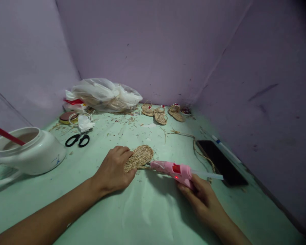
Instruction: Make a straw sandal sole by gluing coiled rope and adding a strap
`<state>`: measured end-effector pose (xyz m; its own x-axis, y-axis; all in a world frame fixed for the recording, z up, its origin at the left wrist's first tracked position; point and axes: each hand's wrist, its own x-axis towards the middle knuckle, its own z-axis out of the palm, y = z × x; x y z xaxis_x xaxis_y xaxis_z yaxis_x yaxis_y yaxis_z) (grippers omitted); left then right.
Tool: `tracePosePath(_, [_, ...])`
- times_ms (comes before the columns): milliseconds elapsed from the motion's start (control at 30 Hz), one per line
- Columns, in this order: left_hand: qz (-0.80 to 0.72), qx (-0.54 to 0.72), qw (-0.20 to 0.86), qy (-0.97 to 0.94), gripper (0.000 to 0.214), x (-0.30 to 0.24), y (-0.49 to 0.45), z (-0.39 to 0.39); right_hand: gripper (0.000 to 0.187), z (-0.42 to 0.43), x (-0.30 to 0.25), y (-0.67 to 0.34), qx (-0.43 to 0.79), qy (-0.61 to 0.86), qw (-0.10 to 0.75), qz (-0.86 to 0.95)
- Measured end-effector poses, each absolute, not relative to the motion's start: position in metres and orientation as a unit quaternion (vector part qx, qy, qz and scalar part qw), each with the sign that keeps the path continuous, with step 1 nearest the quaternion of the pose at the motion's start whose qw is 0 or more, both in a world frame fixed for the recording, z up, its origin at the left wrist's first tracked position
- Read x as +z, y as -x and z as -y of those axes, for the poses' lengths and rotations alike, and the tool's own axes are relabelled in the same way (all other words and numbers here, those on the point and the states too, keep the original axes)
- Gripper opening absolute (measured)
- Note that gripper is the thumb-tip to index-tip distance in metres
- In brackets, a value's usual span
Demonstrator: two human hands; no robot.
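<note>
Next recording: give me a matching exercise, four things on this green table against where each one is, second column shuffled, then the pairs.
Things
1. woven sole
2. glue gun
3. scissors
4. phone

Places
A. gripped in the right hand
B. lying near the right wall, with a white pen just beyond it
C. held by the left hand
D. on the table between the white pot and the plastic bag

Pairs: 1-C, 2-A, 3-D, 4-B
</note>
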<state>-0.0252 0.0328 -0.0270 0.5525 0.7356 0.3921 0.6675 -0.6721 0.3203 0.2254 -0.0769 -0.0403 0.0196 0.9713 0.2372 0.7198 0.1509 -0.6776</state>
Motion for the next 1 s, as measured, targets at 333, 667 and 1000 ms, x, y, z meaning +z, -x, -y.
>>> tracePosePath(333, [-0.403,0.249,0.066,-0.878,0.040,-0.0271,0.0251,-0.0323,0.027,0.0757,-0.0390,-0.2257,0.176,0.622,0.335,0.686])
tracePosePath(667, [-0.403,0.251,0.063,-0.878,0.041,-0.0274,0.0263,-0.0317,0.027,0.0747,-0.0378,-0.2262,0.176,0.641,0.346,0.662])
tracePosePath(1000, [-0.405,0.247,0.066,-0.878,0.040,-0.0270,0.0250,-0.0326,0.029,0.0748,-0.0373,-0.2293,0.172,0.662,0.354,0.638])
